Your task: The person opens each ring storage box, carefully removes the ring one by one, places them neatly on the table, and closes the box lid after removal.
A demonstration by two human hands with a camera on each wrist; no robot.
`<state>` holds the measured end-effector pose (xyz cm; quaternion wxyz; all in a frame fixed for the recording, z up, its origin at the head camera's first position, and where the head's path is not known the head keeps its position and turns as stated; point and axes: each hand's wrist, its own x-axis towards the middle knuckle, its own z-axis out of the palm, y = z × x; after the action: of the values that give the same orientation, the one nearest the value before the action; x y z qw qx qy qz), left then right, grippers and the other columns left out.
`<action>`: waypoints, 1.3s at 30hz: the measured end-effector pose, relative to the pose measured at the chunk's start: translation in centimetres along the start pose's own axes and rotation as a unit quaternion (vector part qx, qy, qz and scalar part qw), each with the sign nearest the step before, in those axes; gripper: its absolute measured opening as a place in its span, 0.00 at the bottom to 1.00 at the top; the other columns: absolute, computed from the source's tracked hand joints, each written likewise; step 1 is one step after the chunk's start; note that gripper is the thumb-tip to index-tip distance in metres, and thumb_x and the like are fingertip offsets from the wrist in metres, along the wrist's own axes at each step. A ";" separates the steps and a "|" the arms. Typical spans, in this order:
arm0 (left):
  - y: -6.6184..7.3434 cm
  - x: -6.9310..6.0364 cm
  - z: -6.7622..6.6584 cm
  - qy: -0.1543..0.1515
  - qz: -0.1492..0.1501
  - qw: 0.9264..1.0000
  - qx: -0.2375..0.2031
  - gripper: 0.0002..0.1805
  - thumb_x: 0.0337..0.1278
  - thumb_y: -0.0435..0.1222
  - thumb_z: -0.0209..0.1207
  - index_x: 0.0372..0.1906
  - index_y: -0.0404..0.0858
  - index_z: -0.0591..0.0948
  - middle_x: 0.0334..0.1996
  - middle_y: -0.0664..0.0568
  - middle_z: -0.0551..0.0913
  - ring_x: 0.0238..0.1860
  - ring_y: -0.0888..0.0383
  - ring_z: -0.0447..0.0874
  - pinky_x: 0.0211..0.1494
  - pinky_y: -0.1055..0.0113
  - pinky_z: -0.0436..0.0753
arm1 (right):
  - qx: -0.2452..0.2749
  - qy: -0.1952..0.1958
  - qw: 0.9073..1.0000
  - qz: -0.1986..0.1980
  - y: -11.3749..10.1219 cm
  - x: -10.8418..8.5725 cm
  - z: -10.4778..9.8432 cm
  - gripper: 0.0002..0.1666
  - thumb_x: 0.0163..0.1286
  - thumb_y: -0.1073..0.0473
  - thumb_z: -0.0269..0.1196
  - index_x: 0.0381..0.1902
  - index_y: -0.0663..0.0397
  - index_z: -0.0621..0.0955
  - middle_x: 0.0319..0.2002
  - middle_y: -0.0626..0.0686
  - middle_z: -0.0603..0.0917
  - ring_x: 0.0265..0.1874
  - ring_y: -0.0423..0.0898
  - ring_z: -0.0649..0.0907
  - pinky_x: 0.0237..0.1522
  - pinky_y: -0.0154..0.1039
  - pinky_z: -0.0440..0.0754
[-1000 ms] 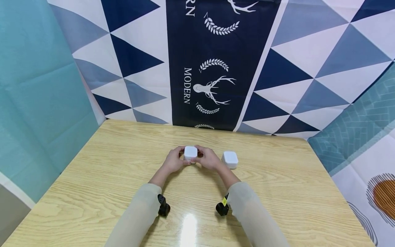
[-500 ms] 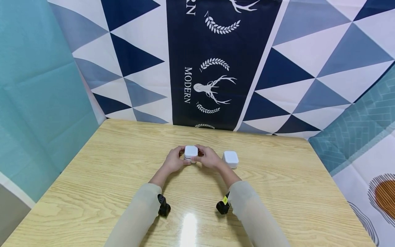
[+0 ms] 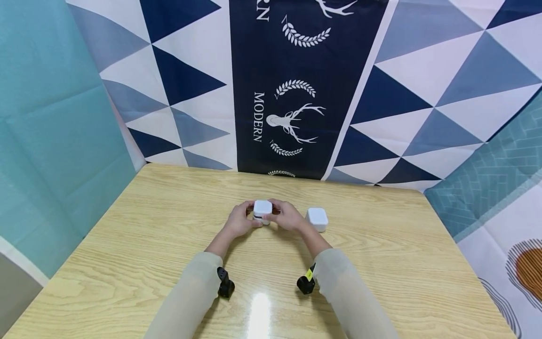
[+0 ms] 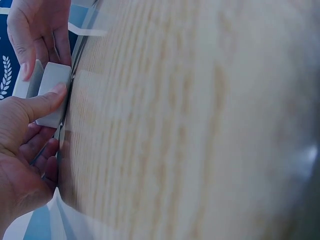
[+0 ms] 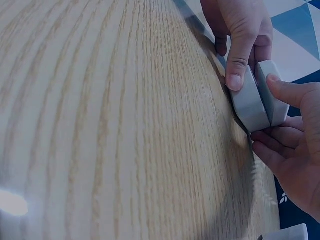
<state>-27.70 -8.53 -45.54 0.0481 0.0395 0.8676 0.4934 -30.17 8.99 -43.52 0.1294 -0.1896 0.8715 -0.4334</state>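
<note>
A small white box with rounded corners stands on the table between both hands. Its lid [image 3: 263, 206] is parted from the base [image 5: 251, 109], and in the right wrist view the gap between them is wider at one side. The left hand [image 3: 239, 221] holds the base, its thumb on the base's near side in the left wrist view. From the other side, the right hand [image 3: 289, 217] pinches the lid with its thumb [image 5: 287, 90] and fingers. What lies inside the box is hidden.
A second white box [image 3: 317, 219] sits on the wooden table [image 3: 381, 263], just right of the right hand. Behind the table's far edge hangs a patterned cloth [image 3: 292, 70]. A teal cloth [image 3: 55, 122] hangs at the left.
A dark gap has opened between lid and base, the lid rising slightly in the right hand. Both hands otherwise stay nearly in place, and the second box has not moved.
</note>
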 end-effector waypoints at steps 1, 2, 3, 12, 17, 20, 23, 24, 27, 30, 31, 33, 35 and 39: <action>0.0 0.0 0.0 0.000 0.000 1.000 -0.002 0.37 0.47 0.33 0.68 0.65 0.33 0.67 0.60 0.41 0.73 0.62 0.45 0.70 0.66 0.55 0.71 | 0.000 0.000 1.000 -0.001 0.0 0.0 0.0 0.30 0.63 0.55 0.63 0.62 0.58 0.72 0.53 0.56 0.81 0.53 0.48 0.78 0.59 0.46 0.74; 0.0 0.0 0.0 -0.001 0.002 1.000 -0.003 0.37 0.47 0.33 0.68 0.65 0.33 0.67 0.60 0.41 0.73 0.62 0.45 0.70 0.66 0.55 0.71 | 0.001 0.001 1.000 -0.001 0.0 0.0 0.0 0.30 0.63 0.55 0.63 0.62 0.58 0.72 0.53 0.56 0.81 0.54 0.49 0.78 0.59 0.47 0.74; 0.0 0.0 -0.1 -0.001 0.003 1.000 -0.003 0.37 0.47 0.33 0.68 0.65 0.32 0.67 0.60 0.41 0.74 0.62 0.44 0.70 0.65 0.55 0.71 | 0.001 0.001 1.000 0.000 0.0 0.0 0.0 0.30 0.64 0.55 0.63 0.62 0.58 0.72 0.54 0.57 0.81 0.54 0.49 0.78 0.59 0.47 0.74; 0.1 -0.2 -0.1 0.001 0.010 1.000 0.002 0.36 0.48 0.34 0.68 0.63 0.32 0.68 0.59 0.40 0.74 0.60 0.43 0.71 0.64 0.54 0.72 | -0.002 0.001 1.000 0.014 0.1 0.1 0.0 0.35 0.65 0.54 0.62 0.66 0.62 0.66 0.60 0.60 0.76 0.60 0.52 0.76 0.63 0.48 0.71; -0.1 0.0 0.0 0.001 -0.004 1.000 -0.017 0.36 0.48 0.33 0.68 0.64 0.34 0.68 0.60 0.42 0.73 0.62 0.45 0.70 0.66 0.54 0.70 | -0.015 0.000 1.000 0.006 0.2 0.1 -0.1 0.36 0.65 0.54 0.61 0.66 0.63 0.66 0.60 0.60 0.76 0.60 0.52 0.75 0.63 0.48 0.71; -0.1 -0.1 0.0 0.004 -0.002 1.000 -0.019 0.36 0.47 0.34 0.68 0.64 0.34 0.68 0.60 0.42 0.74 0.62 0.45 0.70 0.66 0.54 0.70 | -0.009 -0.003 1.000 0.007 0.1 0.0 -0.1 0.36 0.65 0.53 0.61 0.67 0.62 0.65 0.60 0.60 0.75 0.60 0.52 0.75 0.63 0.48 0.71; -0.1 -0.1 0.0 0.006 0.003 1.000 -0.027 0.36 0.47 0.33 0.68 0.64 0.34 0.69 0.60 0.41 0.74 0.62 0.45 0.70 0.66 0.54 0.70 | -0.009 -0.002 1.000 0.014 0.1 0.0 -0.1 0.37 0.65 0.52 0.61 0.67 0.62 0.65 0.61 0.59 0.75 0.60 0.52 0.75 0.63 0.48 0.71; -0.1 -0.1 0.0 0.006 0.006 1.000 -0.027 0.36 0.46 0.33 0.68 0.64 0.33 0.69 0.60 0.41 0.74 0.62 0.45 0.70 0.66 0.54 0.70 | -0.009 -0.002 1.000 0.016 0.1 0.0 -0.1 0.37 0.65 0.52 0.61 0.68 0.61 0.64 0.61 0.59 0.75 0.60 0.52 0.75 0.63 0.48 0.71; -0.2 -0.1 0.0 0.004 0.009 0.999 -0.034 0.36 0.47 0.33 0.68 0.64 0.32 0.69 0.61 0.40 0.74 0.64 0.45 0.69 0.67 0.55 0.69 | -0.015 -0.002 1.000 0.020 0.1 0.0 -0.1 0.38 0.66 0.51 0.61 0.68 0.60 0.63 0.62 0.59 0.74 0.61 0.52 0.74 0.63 0.48 0.71; -0.2 -0.1 0.0 0.002 0.012 0.999 -0.034 0.36 0.48 0.33 0.68 0.64 0.31 0.68 0.62 0.40 0.72 0.65 0.46 0.68 0.68 0.56 0.69 | -0.018 -0.003 1.000 0.020 0.0 0.0 -0.1 0.38 0.66 0.50 0.61 0.68 0.61 0.63 0.62 0.59 0.74 0.61 0.52 0.74 0.63 0.48 0.71; -0.2 -0.1 0.0 0.002 0.013 0.999 -0.034 0.36 0.48 0.33 0.68 0.64 0.31 0.68 0.62 0.39 0.72 0.65 0.46 0.68 0.68 0.56 0.69 | -0.016 -0.002 1.000 0.020 0.0 0.0 -0.1 0.38 0.66 0.51 0.61 0.68 0.61 0.63 0.62 0.59 0.74 0.61 0.52 0.74 0.63 0.48 0.71; -0.2 -0.1 0.0 0.002 0.017 0.999 -0.032 0.36 0.48 0.33 0.68 0.64 0.31 0.68 0.63 0.39 0.71 0.65 0.45 0.68 0.68 0.56 0.69 | -0.013 -0.001 1.000 0.019 0.0 0.0 -0.1 0.38 0.65 0.51 0.61 0.68 0.61 0.63 0.62 0.59 0.74 0.61 0.52 0.74 0.63 0.48 0.71; -0.3 -0.1 0.0 0.004 0.022 0.999 -0.030 0.36 0.48 0.33 0.68 0.64 0.30 0.68 0.62 0.38 0.72 0.65 0.45 0.68 0.67 0.56 0.69 | -0.011 -0.002 1.000 0.017 0.0 0.0 -0.1 0.38 0.65 0.52 0.61 0.68 0.62 0.63 0.62 0.60 0.74 0.61 0.53 0.75 0.63 0.48 0.71; -0.4 -0.2 0.1 0.007 0.016 0.999 -0.033 0.36 0.47 0.33 0.68 0.64 0.31 0.68 0.63 0.39 0.72 0.66 0.46 0.67 0.68 0.56 0.68 | -0.010 -0.003 1.000 0.016 0.0 0.1 0.0 0.38 0.65 0.52 0.61 0.68 0.62 0.63 0.62 0.60 0.74 0.61 0.52 0.75 0.63 0.48 0.71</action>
<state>-27.55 -8.69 -45.89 0.0354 0.0487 0.8502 0.5231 -30.26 8.97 -43.48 0.1373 -0.1788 0.8780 -0.4222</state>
